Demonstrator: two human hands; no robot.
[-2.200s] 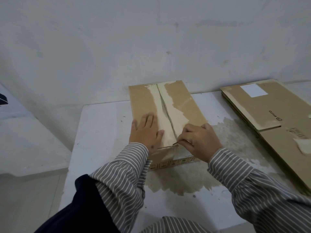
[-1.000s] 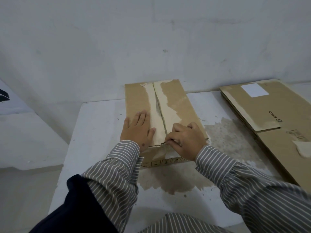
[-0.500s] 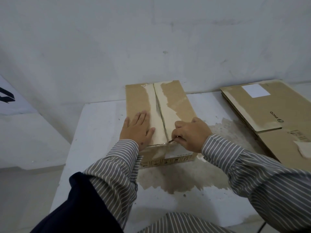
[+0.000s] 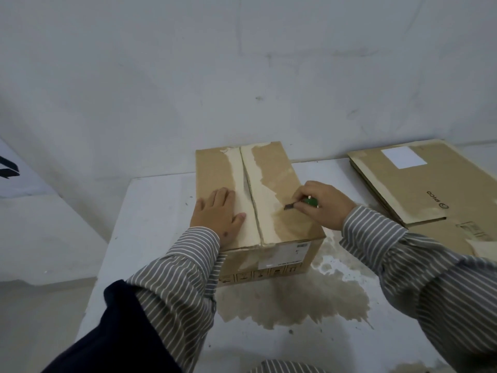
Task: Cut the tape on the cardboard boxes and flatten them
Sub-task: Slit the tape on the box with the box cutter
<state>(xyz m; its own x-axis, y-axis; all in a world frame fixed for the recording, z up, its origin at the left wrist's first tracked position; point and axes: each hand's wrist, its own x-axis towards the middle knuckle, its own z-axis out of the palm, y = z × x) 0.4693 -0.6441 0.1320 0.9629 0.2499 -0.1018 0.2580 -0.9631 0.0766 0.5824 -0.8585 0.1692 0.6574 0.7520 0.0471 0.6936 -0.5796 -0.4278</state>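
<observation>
**A:** Where is your left hand (image 4: 219, 215) right now?

**B:** Your left hand lies flat, fingers straight and relaxed, on the left top flap of the cardboard box (image 4: 258, 211). The box's centre seam (image 4: 251, 203) runs just to the right of your thumb, inside a pale band where the paper is torn.

**A:** And on the other side of the seam?

**B:** Your right hand (image 4: 326, 204) rests at the box's right edge, fingers curled around a green-handled cutter (image 4: 302, 203). Its short blade points left from your fingertips, toward the seam, and hovers over or touches the right flap; you cannot tell which.

**A:** What sits under and around the box?

**B:** The box stands on a white table (image 4: 161, 211). A brown stain (image 4: 293, 302) spreads over the tabletop on the near side of the box, below your right wrist. Well to the right of your right hand, a stack of flattened cardboard (image 4: 419, 189) lies on the table, with a white label (image 4: 404, 157) on its top sheet. A pale wall (image 4: 242, 76) rises behind the box, beyond your fingertips. Your striped sleeves (image 4: 185, 267) cover both forearms.
</observation>
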